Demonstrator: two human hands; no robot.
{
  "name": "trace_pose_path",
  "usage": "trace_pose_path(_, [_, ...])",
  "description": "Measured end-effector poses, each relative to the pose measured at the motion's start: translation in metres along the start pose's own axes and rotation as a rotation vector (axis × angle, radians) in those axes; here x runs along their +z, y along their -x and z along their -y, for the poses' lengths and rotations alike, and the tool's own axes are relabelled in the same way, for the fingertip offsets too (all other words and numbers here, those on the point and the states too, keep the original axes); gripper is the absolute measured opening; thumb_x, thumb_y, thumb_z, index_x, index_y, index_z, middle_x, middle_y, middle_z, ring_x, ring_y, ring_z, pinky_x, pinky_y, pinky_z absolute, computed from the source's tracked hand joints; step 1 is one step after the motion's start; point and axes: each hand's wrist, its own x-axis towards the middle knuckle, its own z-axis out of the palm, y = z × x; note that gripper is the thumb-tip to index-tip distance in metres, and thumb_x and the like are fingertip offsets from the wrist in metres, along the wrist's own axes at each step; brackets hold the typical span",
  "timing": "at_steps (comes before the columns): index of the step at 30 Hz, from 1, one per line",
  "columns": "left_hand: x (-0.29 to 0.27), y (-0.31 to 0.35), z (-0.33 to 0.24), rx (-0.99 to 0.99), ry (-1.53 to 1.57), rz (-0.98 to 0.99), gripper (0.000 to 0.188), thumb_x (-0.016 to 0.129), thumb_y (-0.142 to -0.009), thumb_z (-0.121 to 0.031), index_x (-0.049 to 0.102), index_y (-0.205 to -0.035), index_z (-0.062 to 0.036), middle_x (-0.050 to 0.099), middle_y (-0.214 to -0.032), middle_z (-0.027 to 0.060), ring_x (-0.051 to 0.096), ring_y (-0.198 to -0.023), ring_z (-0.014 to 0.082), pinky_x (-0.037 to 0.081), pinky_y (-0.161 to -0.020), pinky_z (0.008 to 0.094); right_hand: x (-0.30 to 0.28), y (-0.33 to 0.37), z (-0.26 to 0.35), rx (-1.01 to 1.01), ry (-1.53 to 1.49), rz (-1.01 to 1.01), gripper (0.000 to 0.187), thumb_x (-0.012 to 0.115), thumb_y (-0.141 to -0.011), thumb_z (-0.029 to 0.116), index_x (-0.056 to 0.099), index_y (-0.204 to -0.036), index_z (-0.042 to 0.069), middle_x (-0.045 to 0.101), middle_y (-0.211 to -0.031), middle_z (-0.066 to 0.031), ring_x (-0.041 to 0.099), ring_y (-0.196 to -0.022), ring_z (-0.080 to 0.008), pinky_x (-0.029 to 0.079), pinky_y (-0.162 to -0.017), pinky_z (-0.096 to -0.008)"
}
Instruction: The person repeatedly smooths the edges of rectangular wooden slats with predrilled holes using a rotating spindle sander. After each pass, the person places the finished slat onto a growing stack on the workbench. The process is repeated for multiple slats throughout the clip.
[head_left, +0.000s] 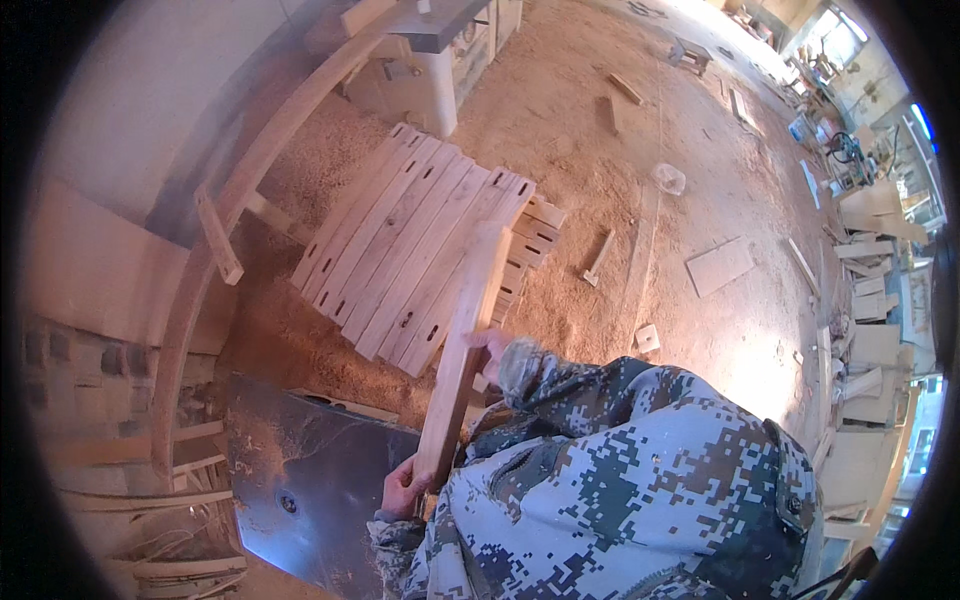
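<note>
A long, plain wooden plank (450,390) is held up on a slant in front of my body. My left hand (402,490) grips its lower end, fingers closed round the edge. Further up, my right hand (490,352) is closed on the plank's right side at about its middle. The upper end of the plank overlaps, in this view, a stack of pale boards (410,230) with dark slots cut near their ends. How the fingers wrap behind the plank is hidden.
A dark metal machine table (310,490) dusted with sawdust is at the lower left. A curved wooden rail (285,130) runs along the left side. Sawdust covers the floor, where offcuts (720,266) lie about. More boards (872,330) lean at the right, and a grey-topped machine (425,75) stands beyond.
</note>
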Motion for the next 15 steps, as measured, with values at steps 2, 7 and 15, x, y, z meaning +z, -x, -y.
trace_pose_path(2, [-0.006, 0.002, 0.010, 0.005, 0.011, -0.162, 0.061, 0.076, -0.097, -0.017, 0.052, -0.148, 0.0048, 0.070, -0.125, 0.0120, 0.067, -0.109, 0.0190, 0.055, -0.094, 0.0342, -0.006, -0.003, 0.023, -0.054, -0.047, -0.117, 0.034, 0.071, -0.096, 0.014, 0.064, -0.125, -0.003, 0.073, -0.116, -0.0211, 0.070, -0.112, -0.0363, 0.054, -0.103, -0.0519])
trace_pose_path(7, [-0.008, -0.002, 0.029, 0.079, 0.009, -0.386, 0.061, 0.071, -0.099, -0.008, 0.044, -0.152, 0.0073, 0.070, -0.129, 0.0197, 0.069, -0.107, 0.0214, 0.057, -0.092, 0.0359, -0.020, -0.028, 0.074, -0.246, 0.371, -0.348, 0.028, 0.073, -0.094, 0.021, 0.069, -0.117, 0.006, 0.072, -0.100, -0.0107, 0.067, -0.085, -0.0263, 0.057, -0.079, -0.0406])
trace_pose_path(15, [-0.003, 0.014, 0.060, 0.107, -0.032, -0.460, 0.061, 0.072, -0.099, -0.009, 0.044, -0.151, 0.0075, 0.071, -0.124, 0.0207, 0.072, -0.100, 0.0237, 0.060, -0.088, 0.0369, -0.064, -0.087, 0.070, -0.377, 0.944, -0.346, 0.023, 0.074, -0.092, 0.022, 0.072, -0.109, 0.005, 0.066, -0.093, -0.0042, 0.061, -0.080, -0.0156, 0.053, -0.066, -0.0282])
